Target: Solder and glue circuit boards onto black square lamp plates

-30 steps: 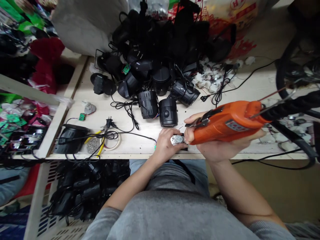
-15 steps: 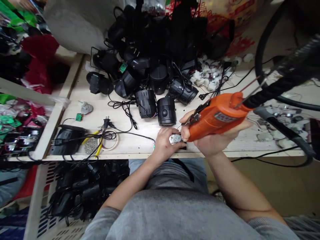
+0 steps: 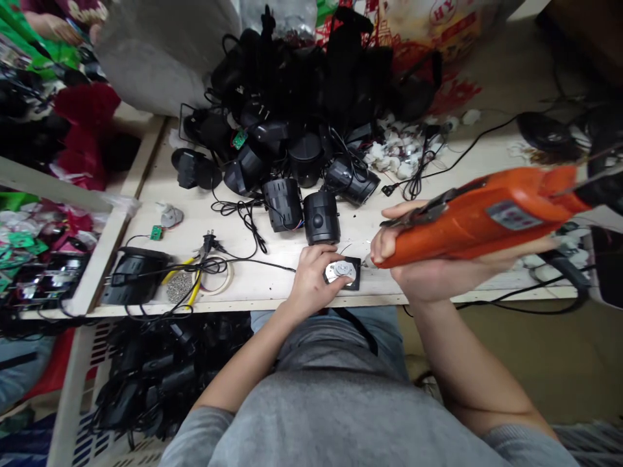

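Observation:
My right hand (image 3: 428,269) is wrapped round an orange electric screwdriver (image 3: 467,214), whose tip points left, just short of a small part. That part is a silvery round motor (image 3: 342,269) on a black square plate (image 3: 355,275), lying near the table's front edge. My left hand (image 3: 315,275) grips the motor from the left, thumb in front and fingers behind. A thin black cable (image 3: 263,261) runs from the left to that hand. Right behind it stands a black cylindrical housing (image 3: 322,217), with a second housing (image 3: 283,204) beside it.
Black housings with cords (image 3: 302,78) are heaped at the back, next to a pile of white motors (image 3: 402,146). To the left lie yellow-handled pliers (image 3: 193,288), a tape roll (image 3: 217,279), a steel-wool ball (image 3: 179,285) and a black housing (image 3: 139,275). Another person's hand (image 3: 65,29) shows far left.
My right hand has pulled the screwdriver rightward, away from the motor, uncovering the black plate. My left hand has shifted slightly left and still grips the motor.

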{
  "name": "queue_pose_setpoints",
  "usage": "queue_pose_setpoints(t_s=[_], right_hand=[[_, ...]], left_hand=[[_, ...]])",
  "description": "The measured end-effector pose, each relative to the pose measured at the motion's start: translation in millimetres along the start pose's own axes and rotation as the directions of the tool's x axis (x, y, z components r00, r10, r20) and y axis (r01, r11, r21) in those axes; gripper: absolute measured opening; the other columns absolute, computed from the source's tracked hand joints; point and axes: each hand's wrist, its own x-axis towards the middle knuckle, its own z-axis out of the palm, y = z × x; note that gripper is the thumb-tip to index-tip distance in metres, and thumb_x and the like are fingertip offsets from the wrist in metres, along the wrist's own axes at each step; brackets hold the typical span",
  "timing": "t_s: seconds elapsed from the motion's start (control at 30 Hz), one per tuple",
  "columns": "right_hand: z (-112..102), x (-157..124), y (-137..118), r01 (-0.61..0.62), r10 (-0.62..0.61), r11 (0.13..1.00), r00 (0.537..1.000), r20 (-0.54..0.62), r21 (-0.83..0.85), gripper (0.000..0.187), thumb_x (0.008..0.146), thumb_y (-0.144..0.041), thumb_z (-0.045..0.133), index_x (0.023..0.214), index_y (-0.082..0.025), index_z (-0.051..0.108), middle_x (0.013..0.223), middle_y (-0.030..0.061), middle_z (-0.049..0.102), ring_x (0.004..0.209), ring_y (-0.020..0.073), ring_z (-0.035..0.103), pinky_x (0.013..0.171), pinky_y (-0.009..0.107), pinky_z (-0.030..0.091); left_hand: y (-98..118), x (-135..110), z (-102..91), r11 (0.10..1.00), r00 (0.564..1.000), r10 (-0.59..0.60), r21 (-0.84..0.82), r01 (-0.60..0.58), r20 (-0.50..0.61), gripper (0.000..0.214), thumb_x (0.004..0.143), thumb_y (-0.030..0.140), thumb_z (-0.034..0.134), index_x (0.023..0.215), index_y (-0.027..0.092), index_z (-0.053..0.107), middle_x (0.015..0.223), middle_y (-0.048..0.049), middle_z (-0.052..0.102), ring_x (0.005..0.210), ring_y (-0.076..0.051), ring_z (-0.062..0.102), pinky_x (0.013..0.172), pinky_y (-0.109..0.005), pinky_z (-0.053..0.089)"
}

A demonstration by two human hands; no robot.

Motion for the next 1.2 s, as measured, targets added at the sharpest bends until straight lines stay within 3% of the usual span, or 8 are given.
queue_pose_setpoints(t_s=[0.3,0.47,0.53,0.6,0.7,0.77,0.87,1.2], right_hand=[[-5.8,-8.3,18.9,-0.007,0.022,0.996,0.986,0.166,-0.09,0.09,0.057,-0.106,0.036,0.089,-0.029,0.069,0.058,0.0034,0.057,0.045,0.0231,0.052,0.041,0.037,0.039],[-4.2,-6.6,23.4,0.002,0.013,0.996,0.985,0.171,-0.085,0.085,0.062,-0.103,0.038,0.088,-0.028,0.07,0.058,0.0044,0.058,0.044,0.023,0.051,0.038,0.036,0.036],[-1.0,-5.8,20.2,-0.017,0.028,0.996,0.99,0.136,-0.083,0.088,0.058,-0.105,0.037,0.084,-0.027,0.07,0.055,0.0042,0.057,0.042,0.0224,0.05,0.036,0.034,0.035],[2.4,-5.7,15.2,-0.033,0.039,0.998,0.992,0.117,-0.051,0.091,0.056,-0.106,0.038,0.083,-0.025,0.071,0.052,0.0034,0.056,0.04,0.0213,0.05,0.034,0.033,0.035],[3.9,-6.3,7.6,0.0,-0.001,1.0,0.997,0.076,0.015,0.083,0.061,-0.101,0.046,0.08,-0.024,0.073,0.054,0.0035,0.058,0.038,0.0197,0.051,0.034,0.033,0.039],[0.9,-5.4,4.5,0.069,-0.07,0.997,0.997,0.016,0.015,0.079,0.062,-0.098,0.051,0.075,-0.023,0.073,0.055,0.0047,0.059,0.039,0.0212,0.054,0.035,0.035,0.042],[-8.4,1.7,4.7,0.142,-0.144,0.989,0.988,-0.052,-0.049,0.081,0.057,-0.098,0.054,0.075,-0.022,0.075,0.052,0.0059,0.058,0.039,0.024,0.055,0.033,0.037,0.042],[-25.9,46.6,19.2,0.243,-0.327,0.938,0.856,-0.4,-0.248,0.079,0.058,-0.098,0.047,0.072,-0.023,0.064,0.065,0.0064,0.059,0.041,0.0173,0.053,0.036,0.032,0.038]], left_hand=[[7.2,6.4,-7.6,0.989,0.982,0.133,0.054,-0.141,0.132,0.028,0.094,0.04,0.066,0.112,0.018,0.066,0.114,-0.0124,0.069,0.105,-0.027,0.061,0.093,-0.042,0.048],[12.7,8.4,-24.6,0.977,0.999,-0.021,-0.214,0.012,-0.041,0.03,0.087,0.042,0.074,0.108,0.021,0.069,0.112,-0.009,0.071,0.108,-0.025,0.063,0.096,-0.04,0.05],[9.2,6.3,-31.4,0.859,0.963,-0.258,-0.475,0.194,-0.074,0.032,0.082,0.041,0.078,0.106,0.021,0.069,0.11,-0.0082,0.073,0.103,-0.023,0.066,0.092,-0.038,0.053],[2.8,3.3,-37.6,0.548,0.868,-0.496,-0.768,0.33,0.019,0.033,0.082,0.038,0.076,0.108,0.019,0.068,0.109,-0.0085,0.074,0.095,-0.021,0.069,0.086,-0.035,0.056],[-6.9,-1.1,-45.6,0.018,0.717,-0.656,-0.944,0.329,0.237,0.03,0.087,0.028,0.064,0.114,0.016,0.064,0.109,-0.012,0.075,0.093,-0.021,0.073,0.087,-0.035,0.058],[-10.8,-3.9,-48.6,-0.175,0.652,-0.684,-0.941,0.289,0.327,0.03,0.09,0.022,0.056,0.118,0.012,0.064,0.108,-0.0151,0.075,0.093,-0.022,0.074,0.09,-0.036,0.058],[-12.7,-8.0,-48.0,-0.287,0.616,-0.682,-0.919,0.27,0.394,0.039,0.092,0.017,0.05,0.128,0.009,0.061,0.108,-0.017,0.075,0.094,-0.024,0.075,0.092,-0.039,0.058],[-14.9,-15.9,-37.7,-0.278,0.697,-0.571,-0.901,0.333,0.434,0.047,0.088,0.017,0.056,0.134,0.01,0.06,0.107,-0.0174,0.075,0.1,-0.03,0.075,0.097,-0.046,0.058]])
